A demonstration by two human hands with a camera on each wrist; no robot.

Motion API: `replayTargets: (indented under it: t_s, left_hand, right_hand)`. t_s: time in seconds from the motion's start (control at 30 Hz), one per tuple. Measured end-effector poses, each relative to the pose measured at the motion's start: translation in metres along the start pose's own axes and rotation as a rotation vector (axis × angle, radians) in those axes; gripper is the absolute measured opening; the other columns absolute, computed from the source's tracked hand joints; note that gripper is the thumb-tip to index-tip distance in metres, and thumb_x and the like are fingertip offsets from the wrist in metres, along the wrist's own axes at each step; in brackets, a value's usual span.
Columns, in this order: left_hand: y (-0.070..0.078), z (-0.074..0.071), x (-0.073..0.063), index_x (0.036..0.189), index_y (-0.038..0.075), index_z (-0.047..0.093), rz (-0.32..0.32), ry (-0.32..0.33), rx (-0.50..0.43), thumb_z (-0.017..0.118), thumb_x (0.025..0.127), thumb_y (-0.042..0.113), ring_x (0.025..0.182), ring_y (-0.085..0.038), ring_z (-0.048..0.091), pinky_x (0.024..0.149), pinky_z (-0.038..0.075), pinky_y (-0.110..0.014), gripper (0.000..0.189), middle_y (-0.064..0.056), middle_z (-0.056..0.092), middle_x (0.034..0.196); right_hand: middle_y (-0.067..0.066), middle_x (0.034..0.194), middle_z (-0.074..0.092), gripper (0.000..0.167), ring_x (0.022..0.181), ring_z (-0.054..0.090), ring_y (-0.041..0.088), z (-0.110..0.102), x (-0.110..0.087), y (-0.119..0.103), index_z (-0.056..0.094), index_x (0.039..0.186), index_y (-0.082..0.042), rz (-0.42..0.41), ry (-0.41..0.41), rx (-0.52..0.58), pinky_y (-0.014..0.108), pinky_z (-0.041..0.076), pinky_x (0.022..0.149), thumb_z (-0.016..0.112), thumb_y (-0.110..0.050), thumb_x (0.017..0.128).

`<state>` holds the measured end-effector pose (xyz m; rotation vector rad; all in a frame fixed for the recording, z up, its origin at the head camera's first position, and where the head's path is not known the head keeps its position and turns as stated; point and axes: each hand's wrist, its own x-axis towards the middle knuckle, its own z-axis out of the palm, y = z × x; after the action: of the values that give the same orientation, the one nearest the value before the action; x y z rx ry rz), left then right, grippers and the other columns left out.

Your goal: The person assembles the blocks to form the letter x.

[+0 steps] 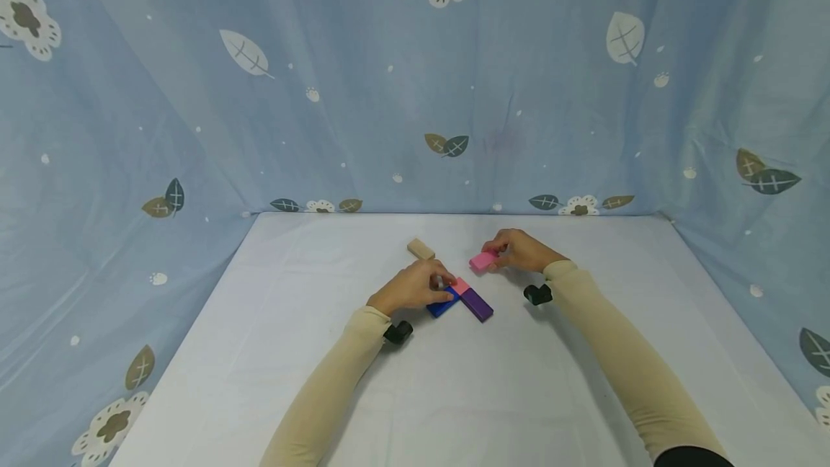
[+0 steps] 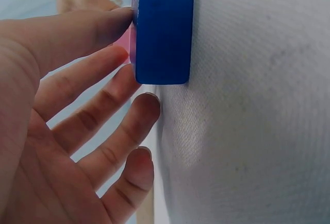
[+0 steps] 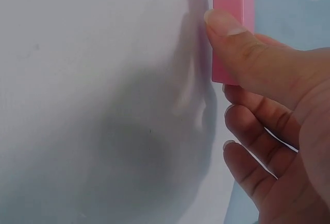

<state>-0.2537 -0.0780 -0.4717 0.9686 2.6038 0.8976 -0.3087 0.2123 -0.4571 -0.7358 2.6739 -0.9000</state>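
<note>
My left hand (image 1: pixel 415 288) bends over a blue block (image 1: pixel 443 304), its thumb and fingertips right at the block's edges. In the left wrist view the end of that blue block (image 2: pixel 164 33) faces the camera, low on the white cloth. A salmon-pink block (image 1: pixel 460 285) touches the blue one beside the fingertips, partly covered, and a purple block (image 1: pixel 477 305) continues from it toward the front right. Farther back, my right hand (image 1: pixel 521 251) pinches a bright pink block (image 1: pixel 483 261) between thumb and fingers. That pink block (image 3: pixel 227 54) appears upright in the right wrist view.
A plain wooden block (image 1: pixel 421 248) lies behind the left hand. The white cloth-covered table (image 1: pixel 421 395) ends at a blue patterned curtain (image 1: pixel 363 107). Black wrist cameras hang by each cuff, the left camera (image 1: pixel 398 332) close over the table.
</note>
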Motion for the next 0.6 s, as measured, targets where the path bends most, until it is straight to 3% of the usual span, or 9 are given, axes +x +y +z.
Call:
replayTargets:
  t_s: [0.6]
  left_hand:
    - [-0.0005,0.0007,0.0012,0.120,0.012,0.078,0.008,0.006,0.000,0.078,0.093,0.023,0.091,-0.011,0.064,0.081,0.055,-0.027,0.029,0.000,0.074,0.114]
  right_hand:
    - [0.009,0.105,0.071,0.036,0.098,0.058,0.024,0.0050,0.0030,-0.0051,0.078,0.119,-0.008,-0.018,-0.023,-0.001,0.040,0.050,0.092,0.086,-0.015,0.085]
